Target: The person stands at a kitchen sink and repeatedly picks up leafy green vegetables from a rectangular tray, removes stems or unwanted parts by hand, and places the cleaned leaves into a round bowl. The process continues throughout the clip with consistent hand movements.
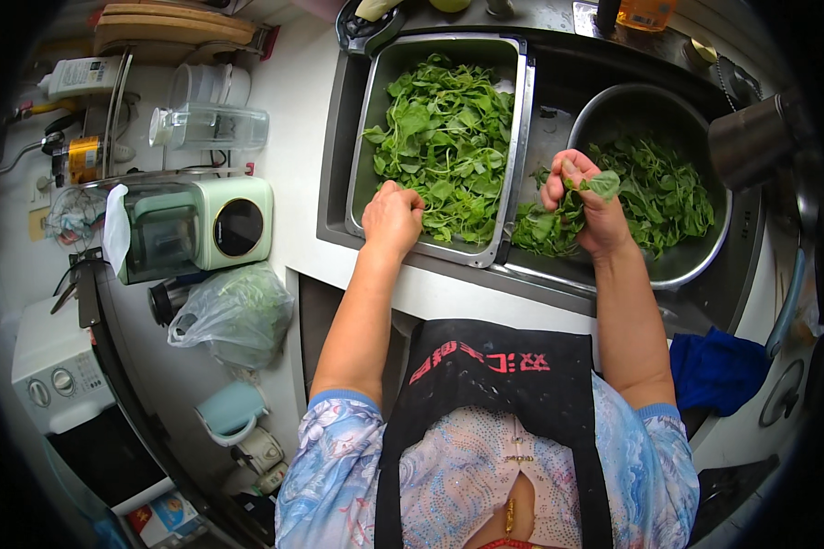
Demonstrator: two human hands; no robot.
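Observation:
My left hand [393, 214] rests at the near left edge of a rectangular metal tray [477, 257], its fingers curled at the leafy greens [446, 137] that fill the tray; whether it grips any cannot be told. My right hand [592, 202] is raised over the sink, closed around a few leafy green stems [601, 185], one broad leaf showing above the fingers. Just beneath and left of it lies a small heap of greens [546, 230]. To its right stands a round metal basin [687, 278] with more greens [659, 192] in it, partly hidden by my hand and forearm.
A double sink [745, 274] holds tray and basin. A dark cylindrical fixture [748, 141] juts over the basin's right side. Blue cloth [717, 370] lies at the near right. On the left are a pale green appliance [237, 223], a plastic bag of greens [240, 312] and a clear pitcher [216, 127].

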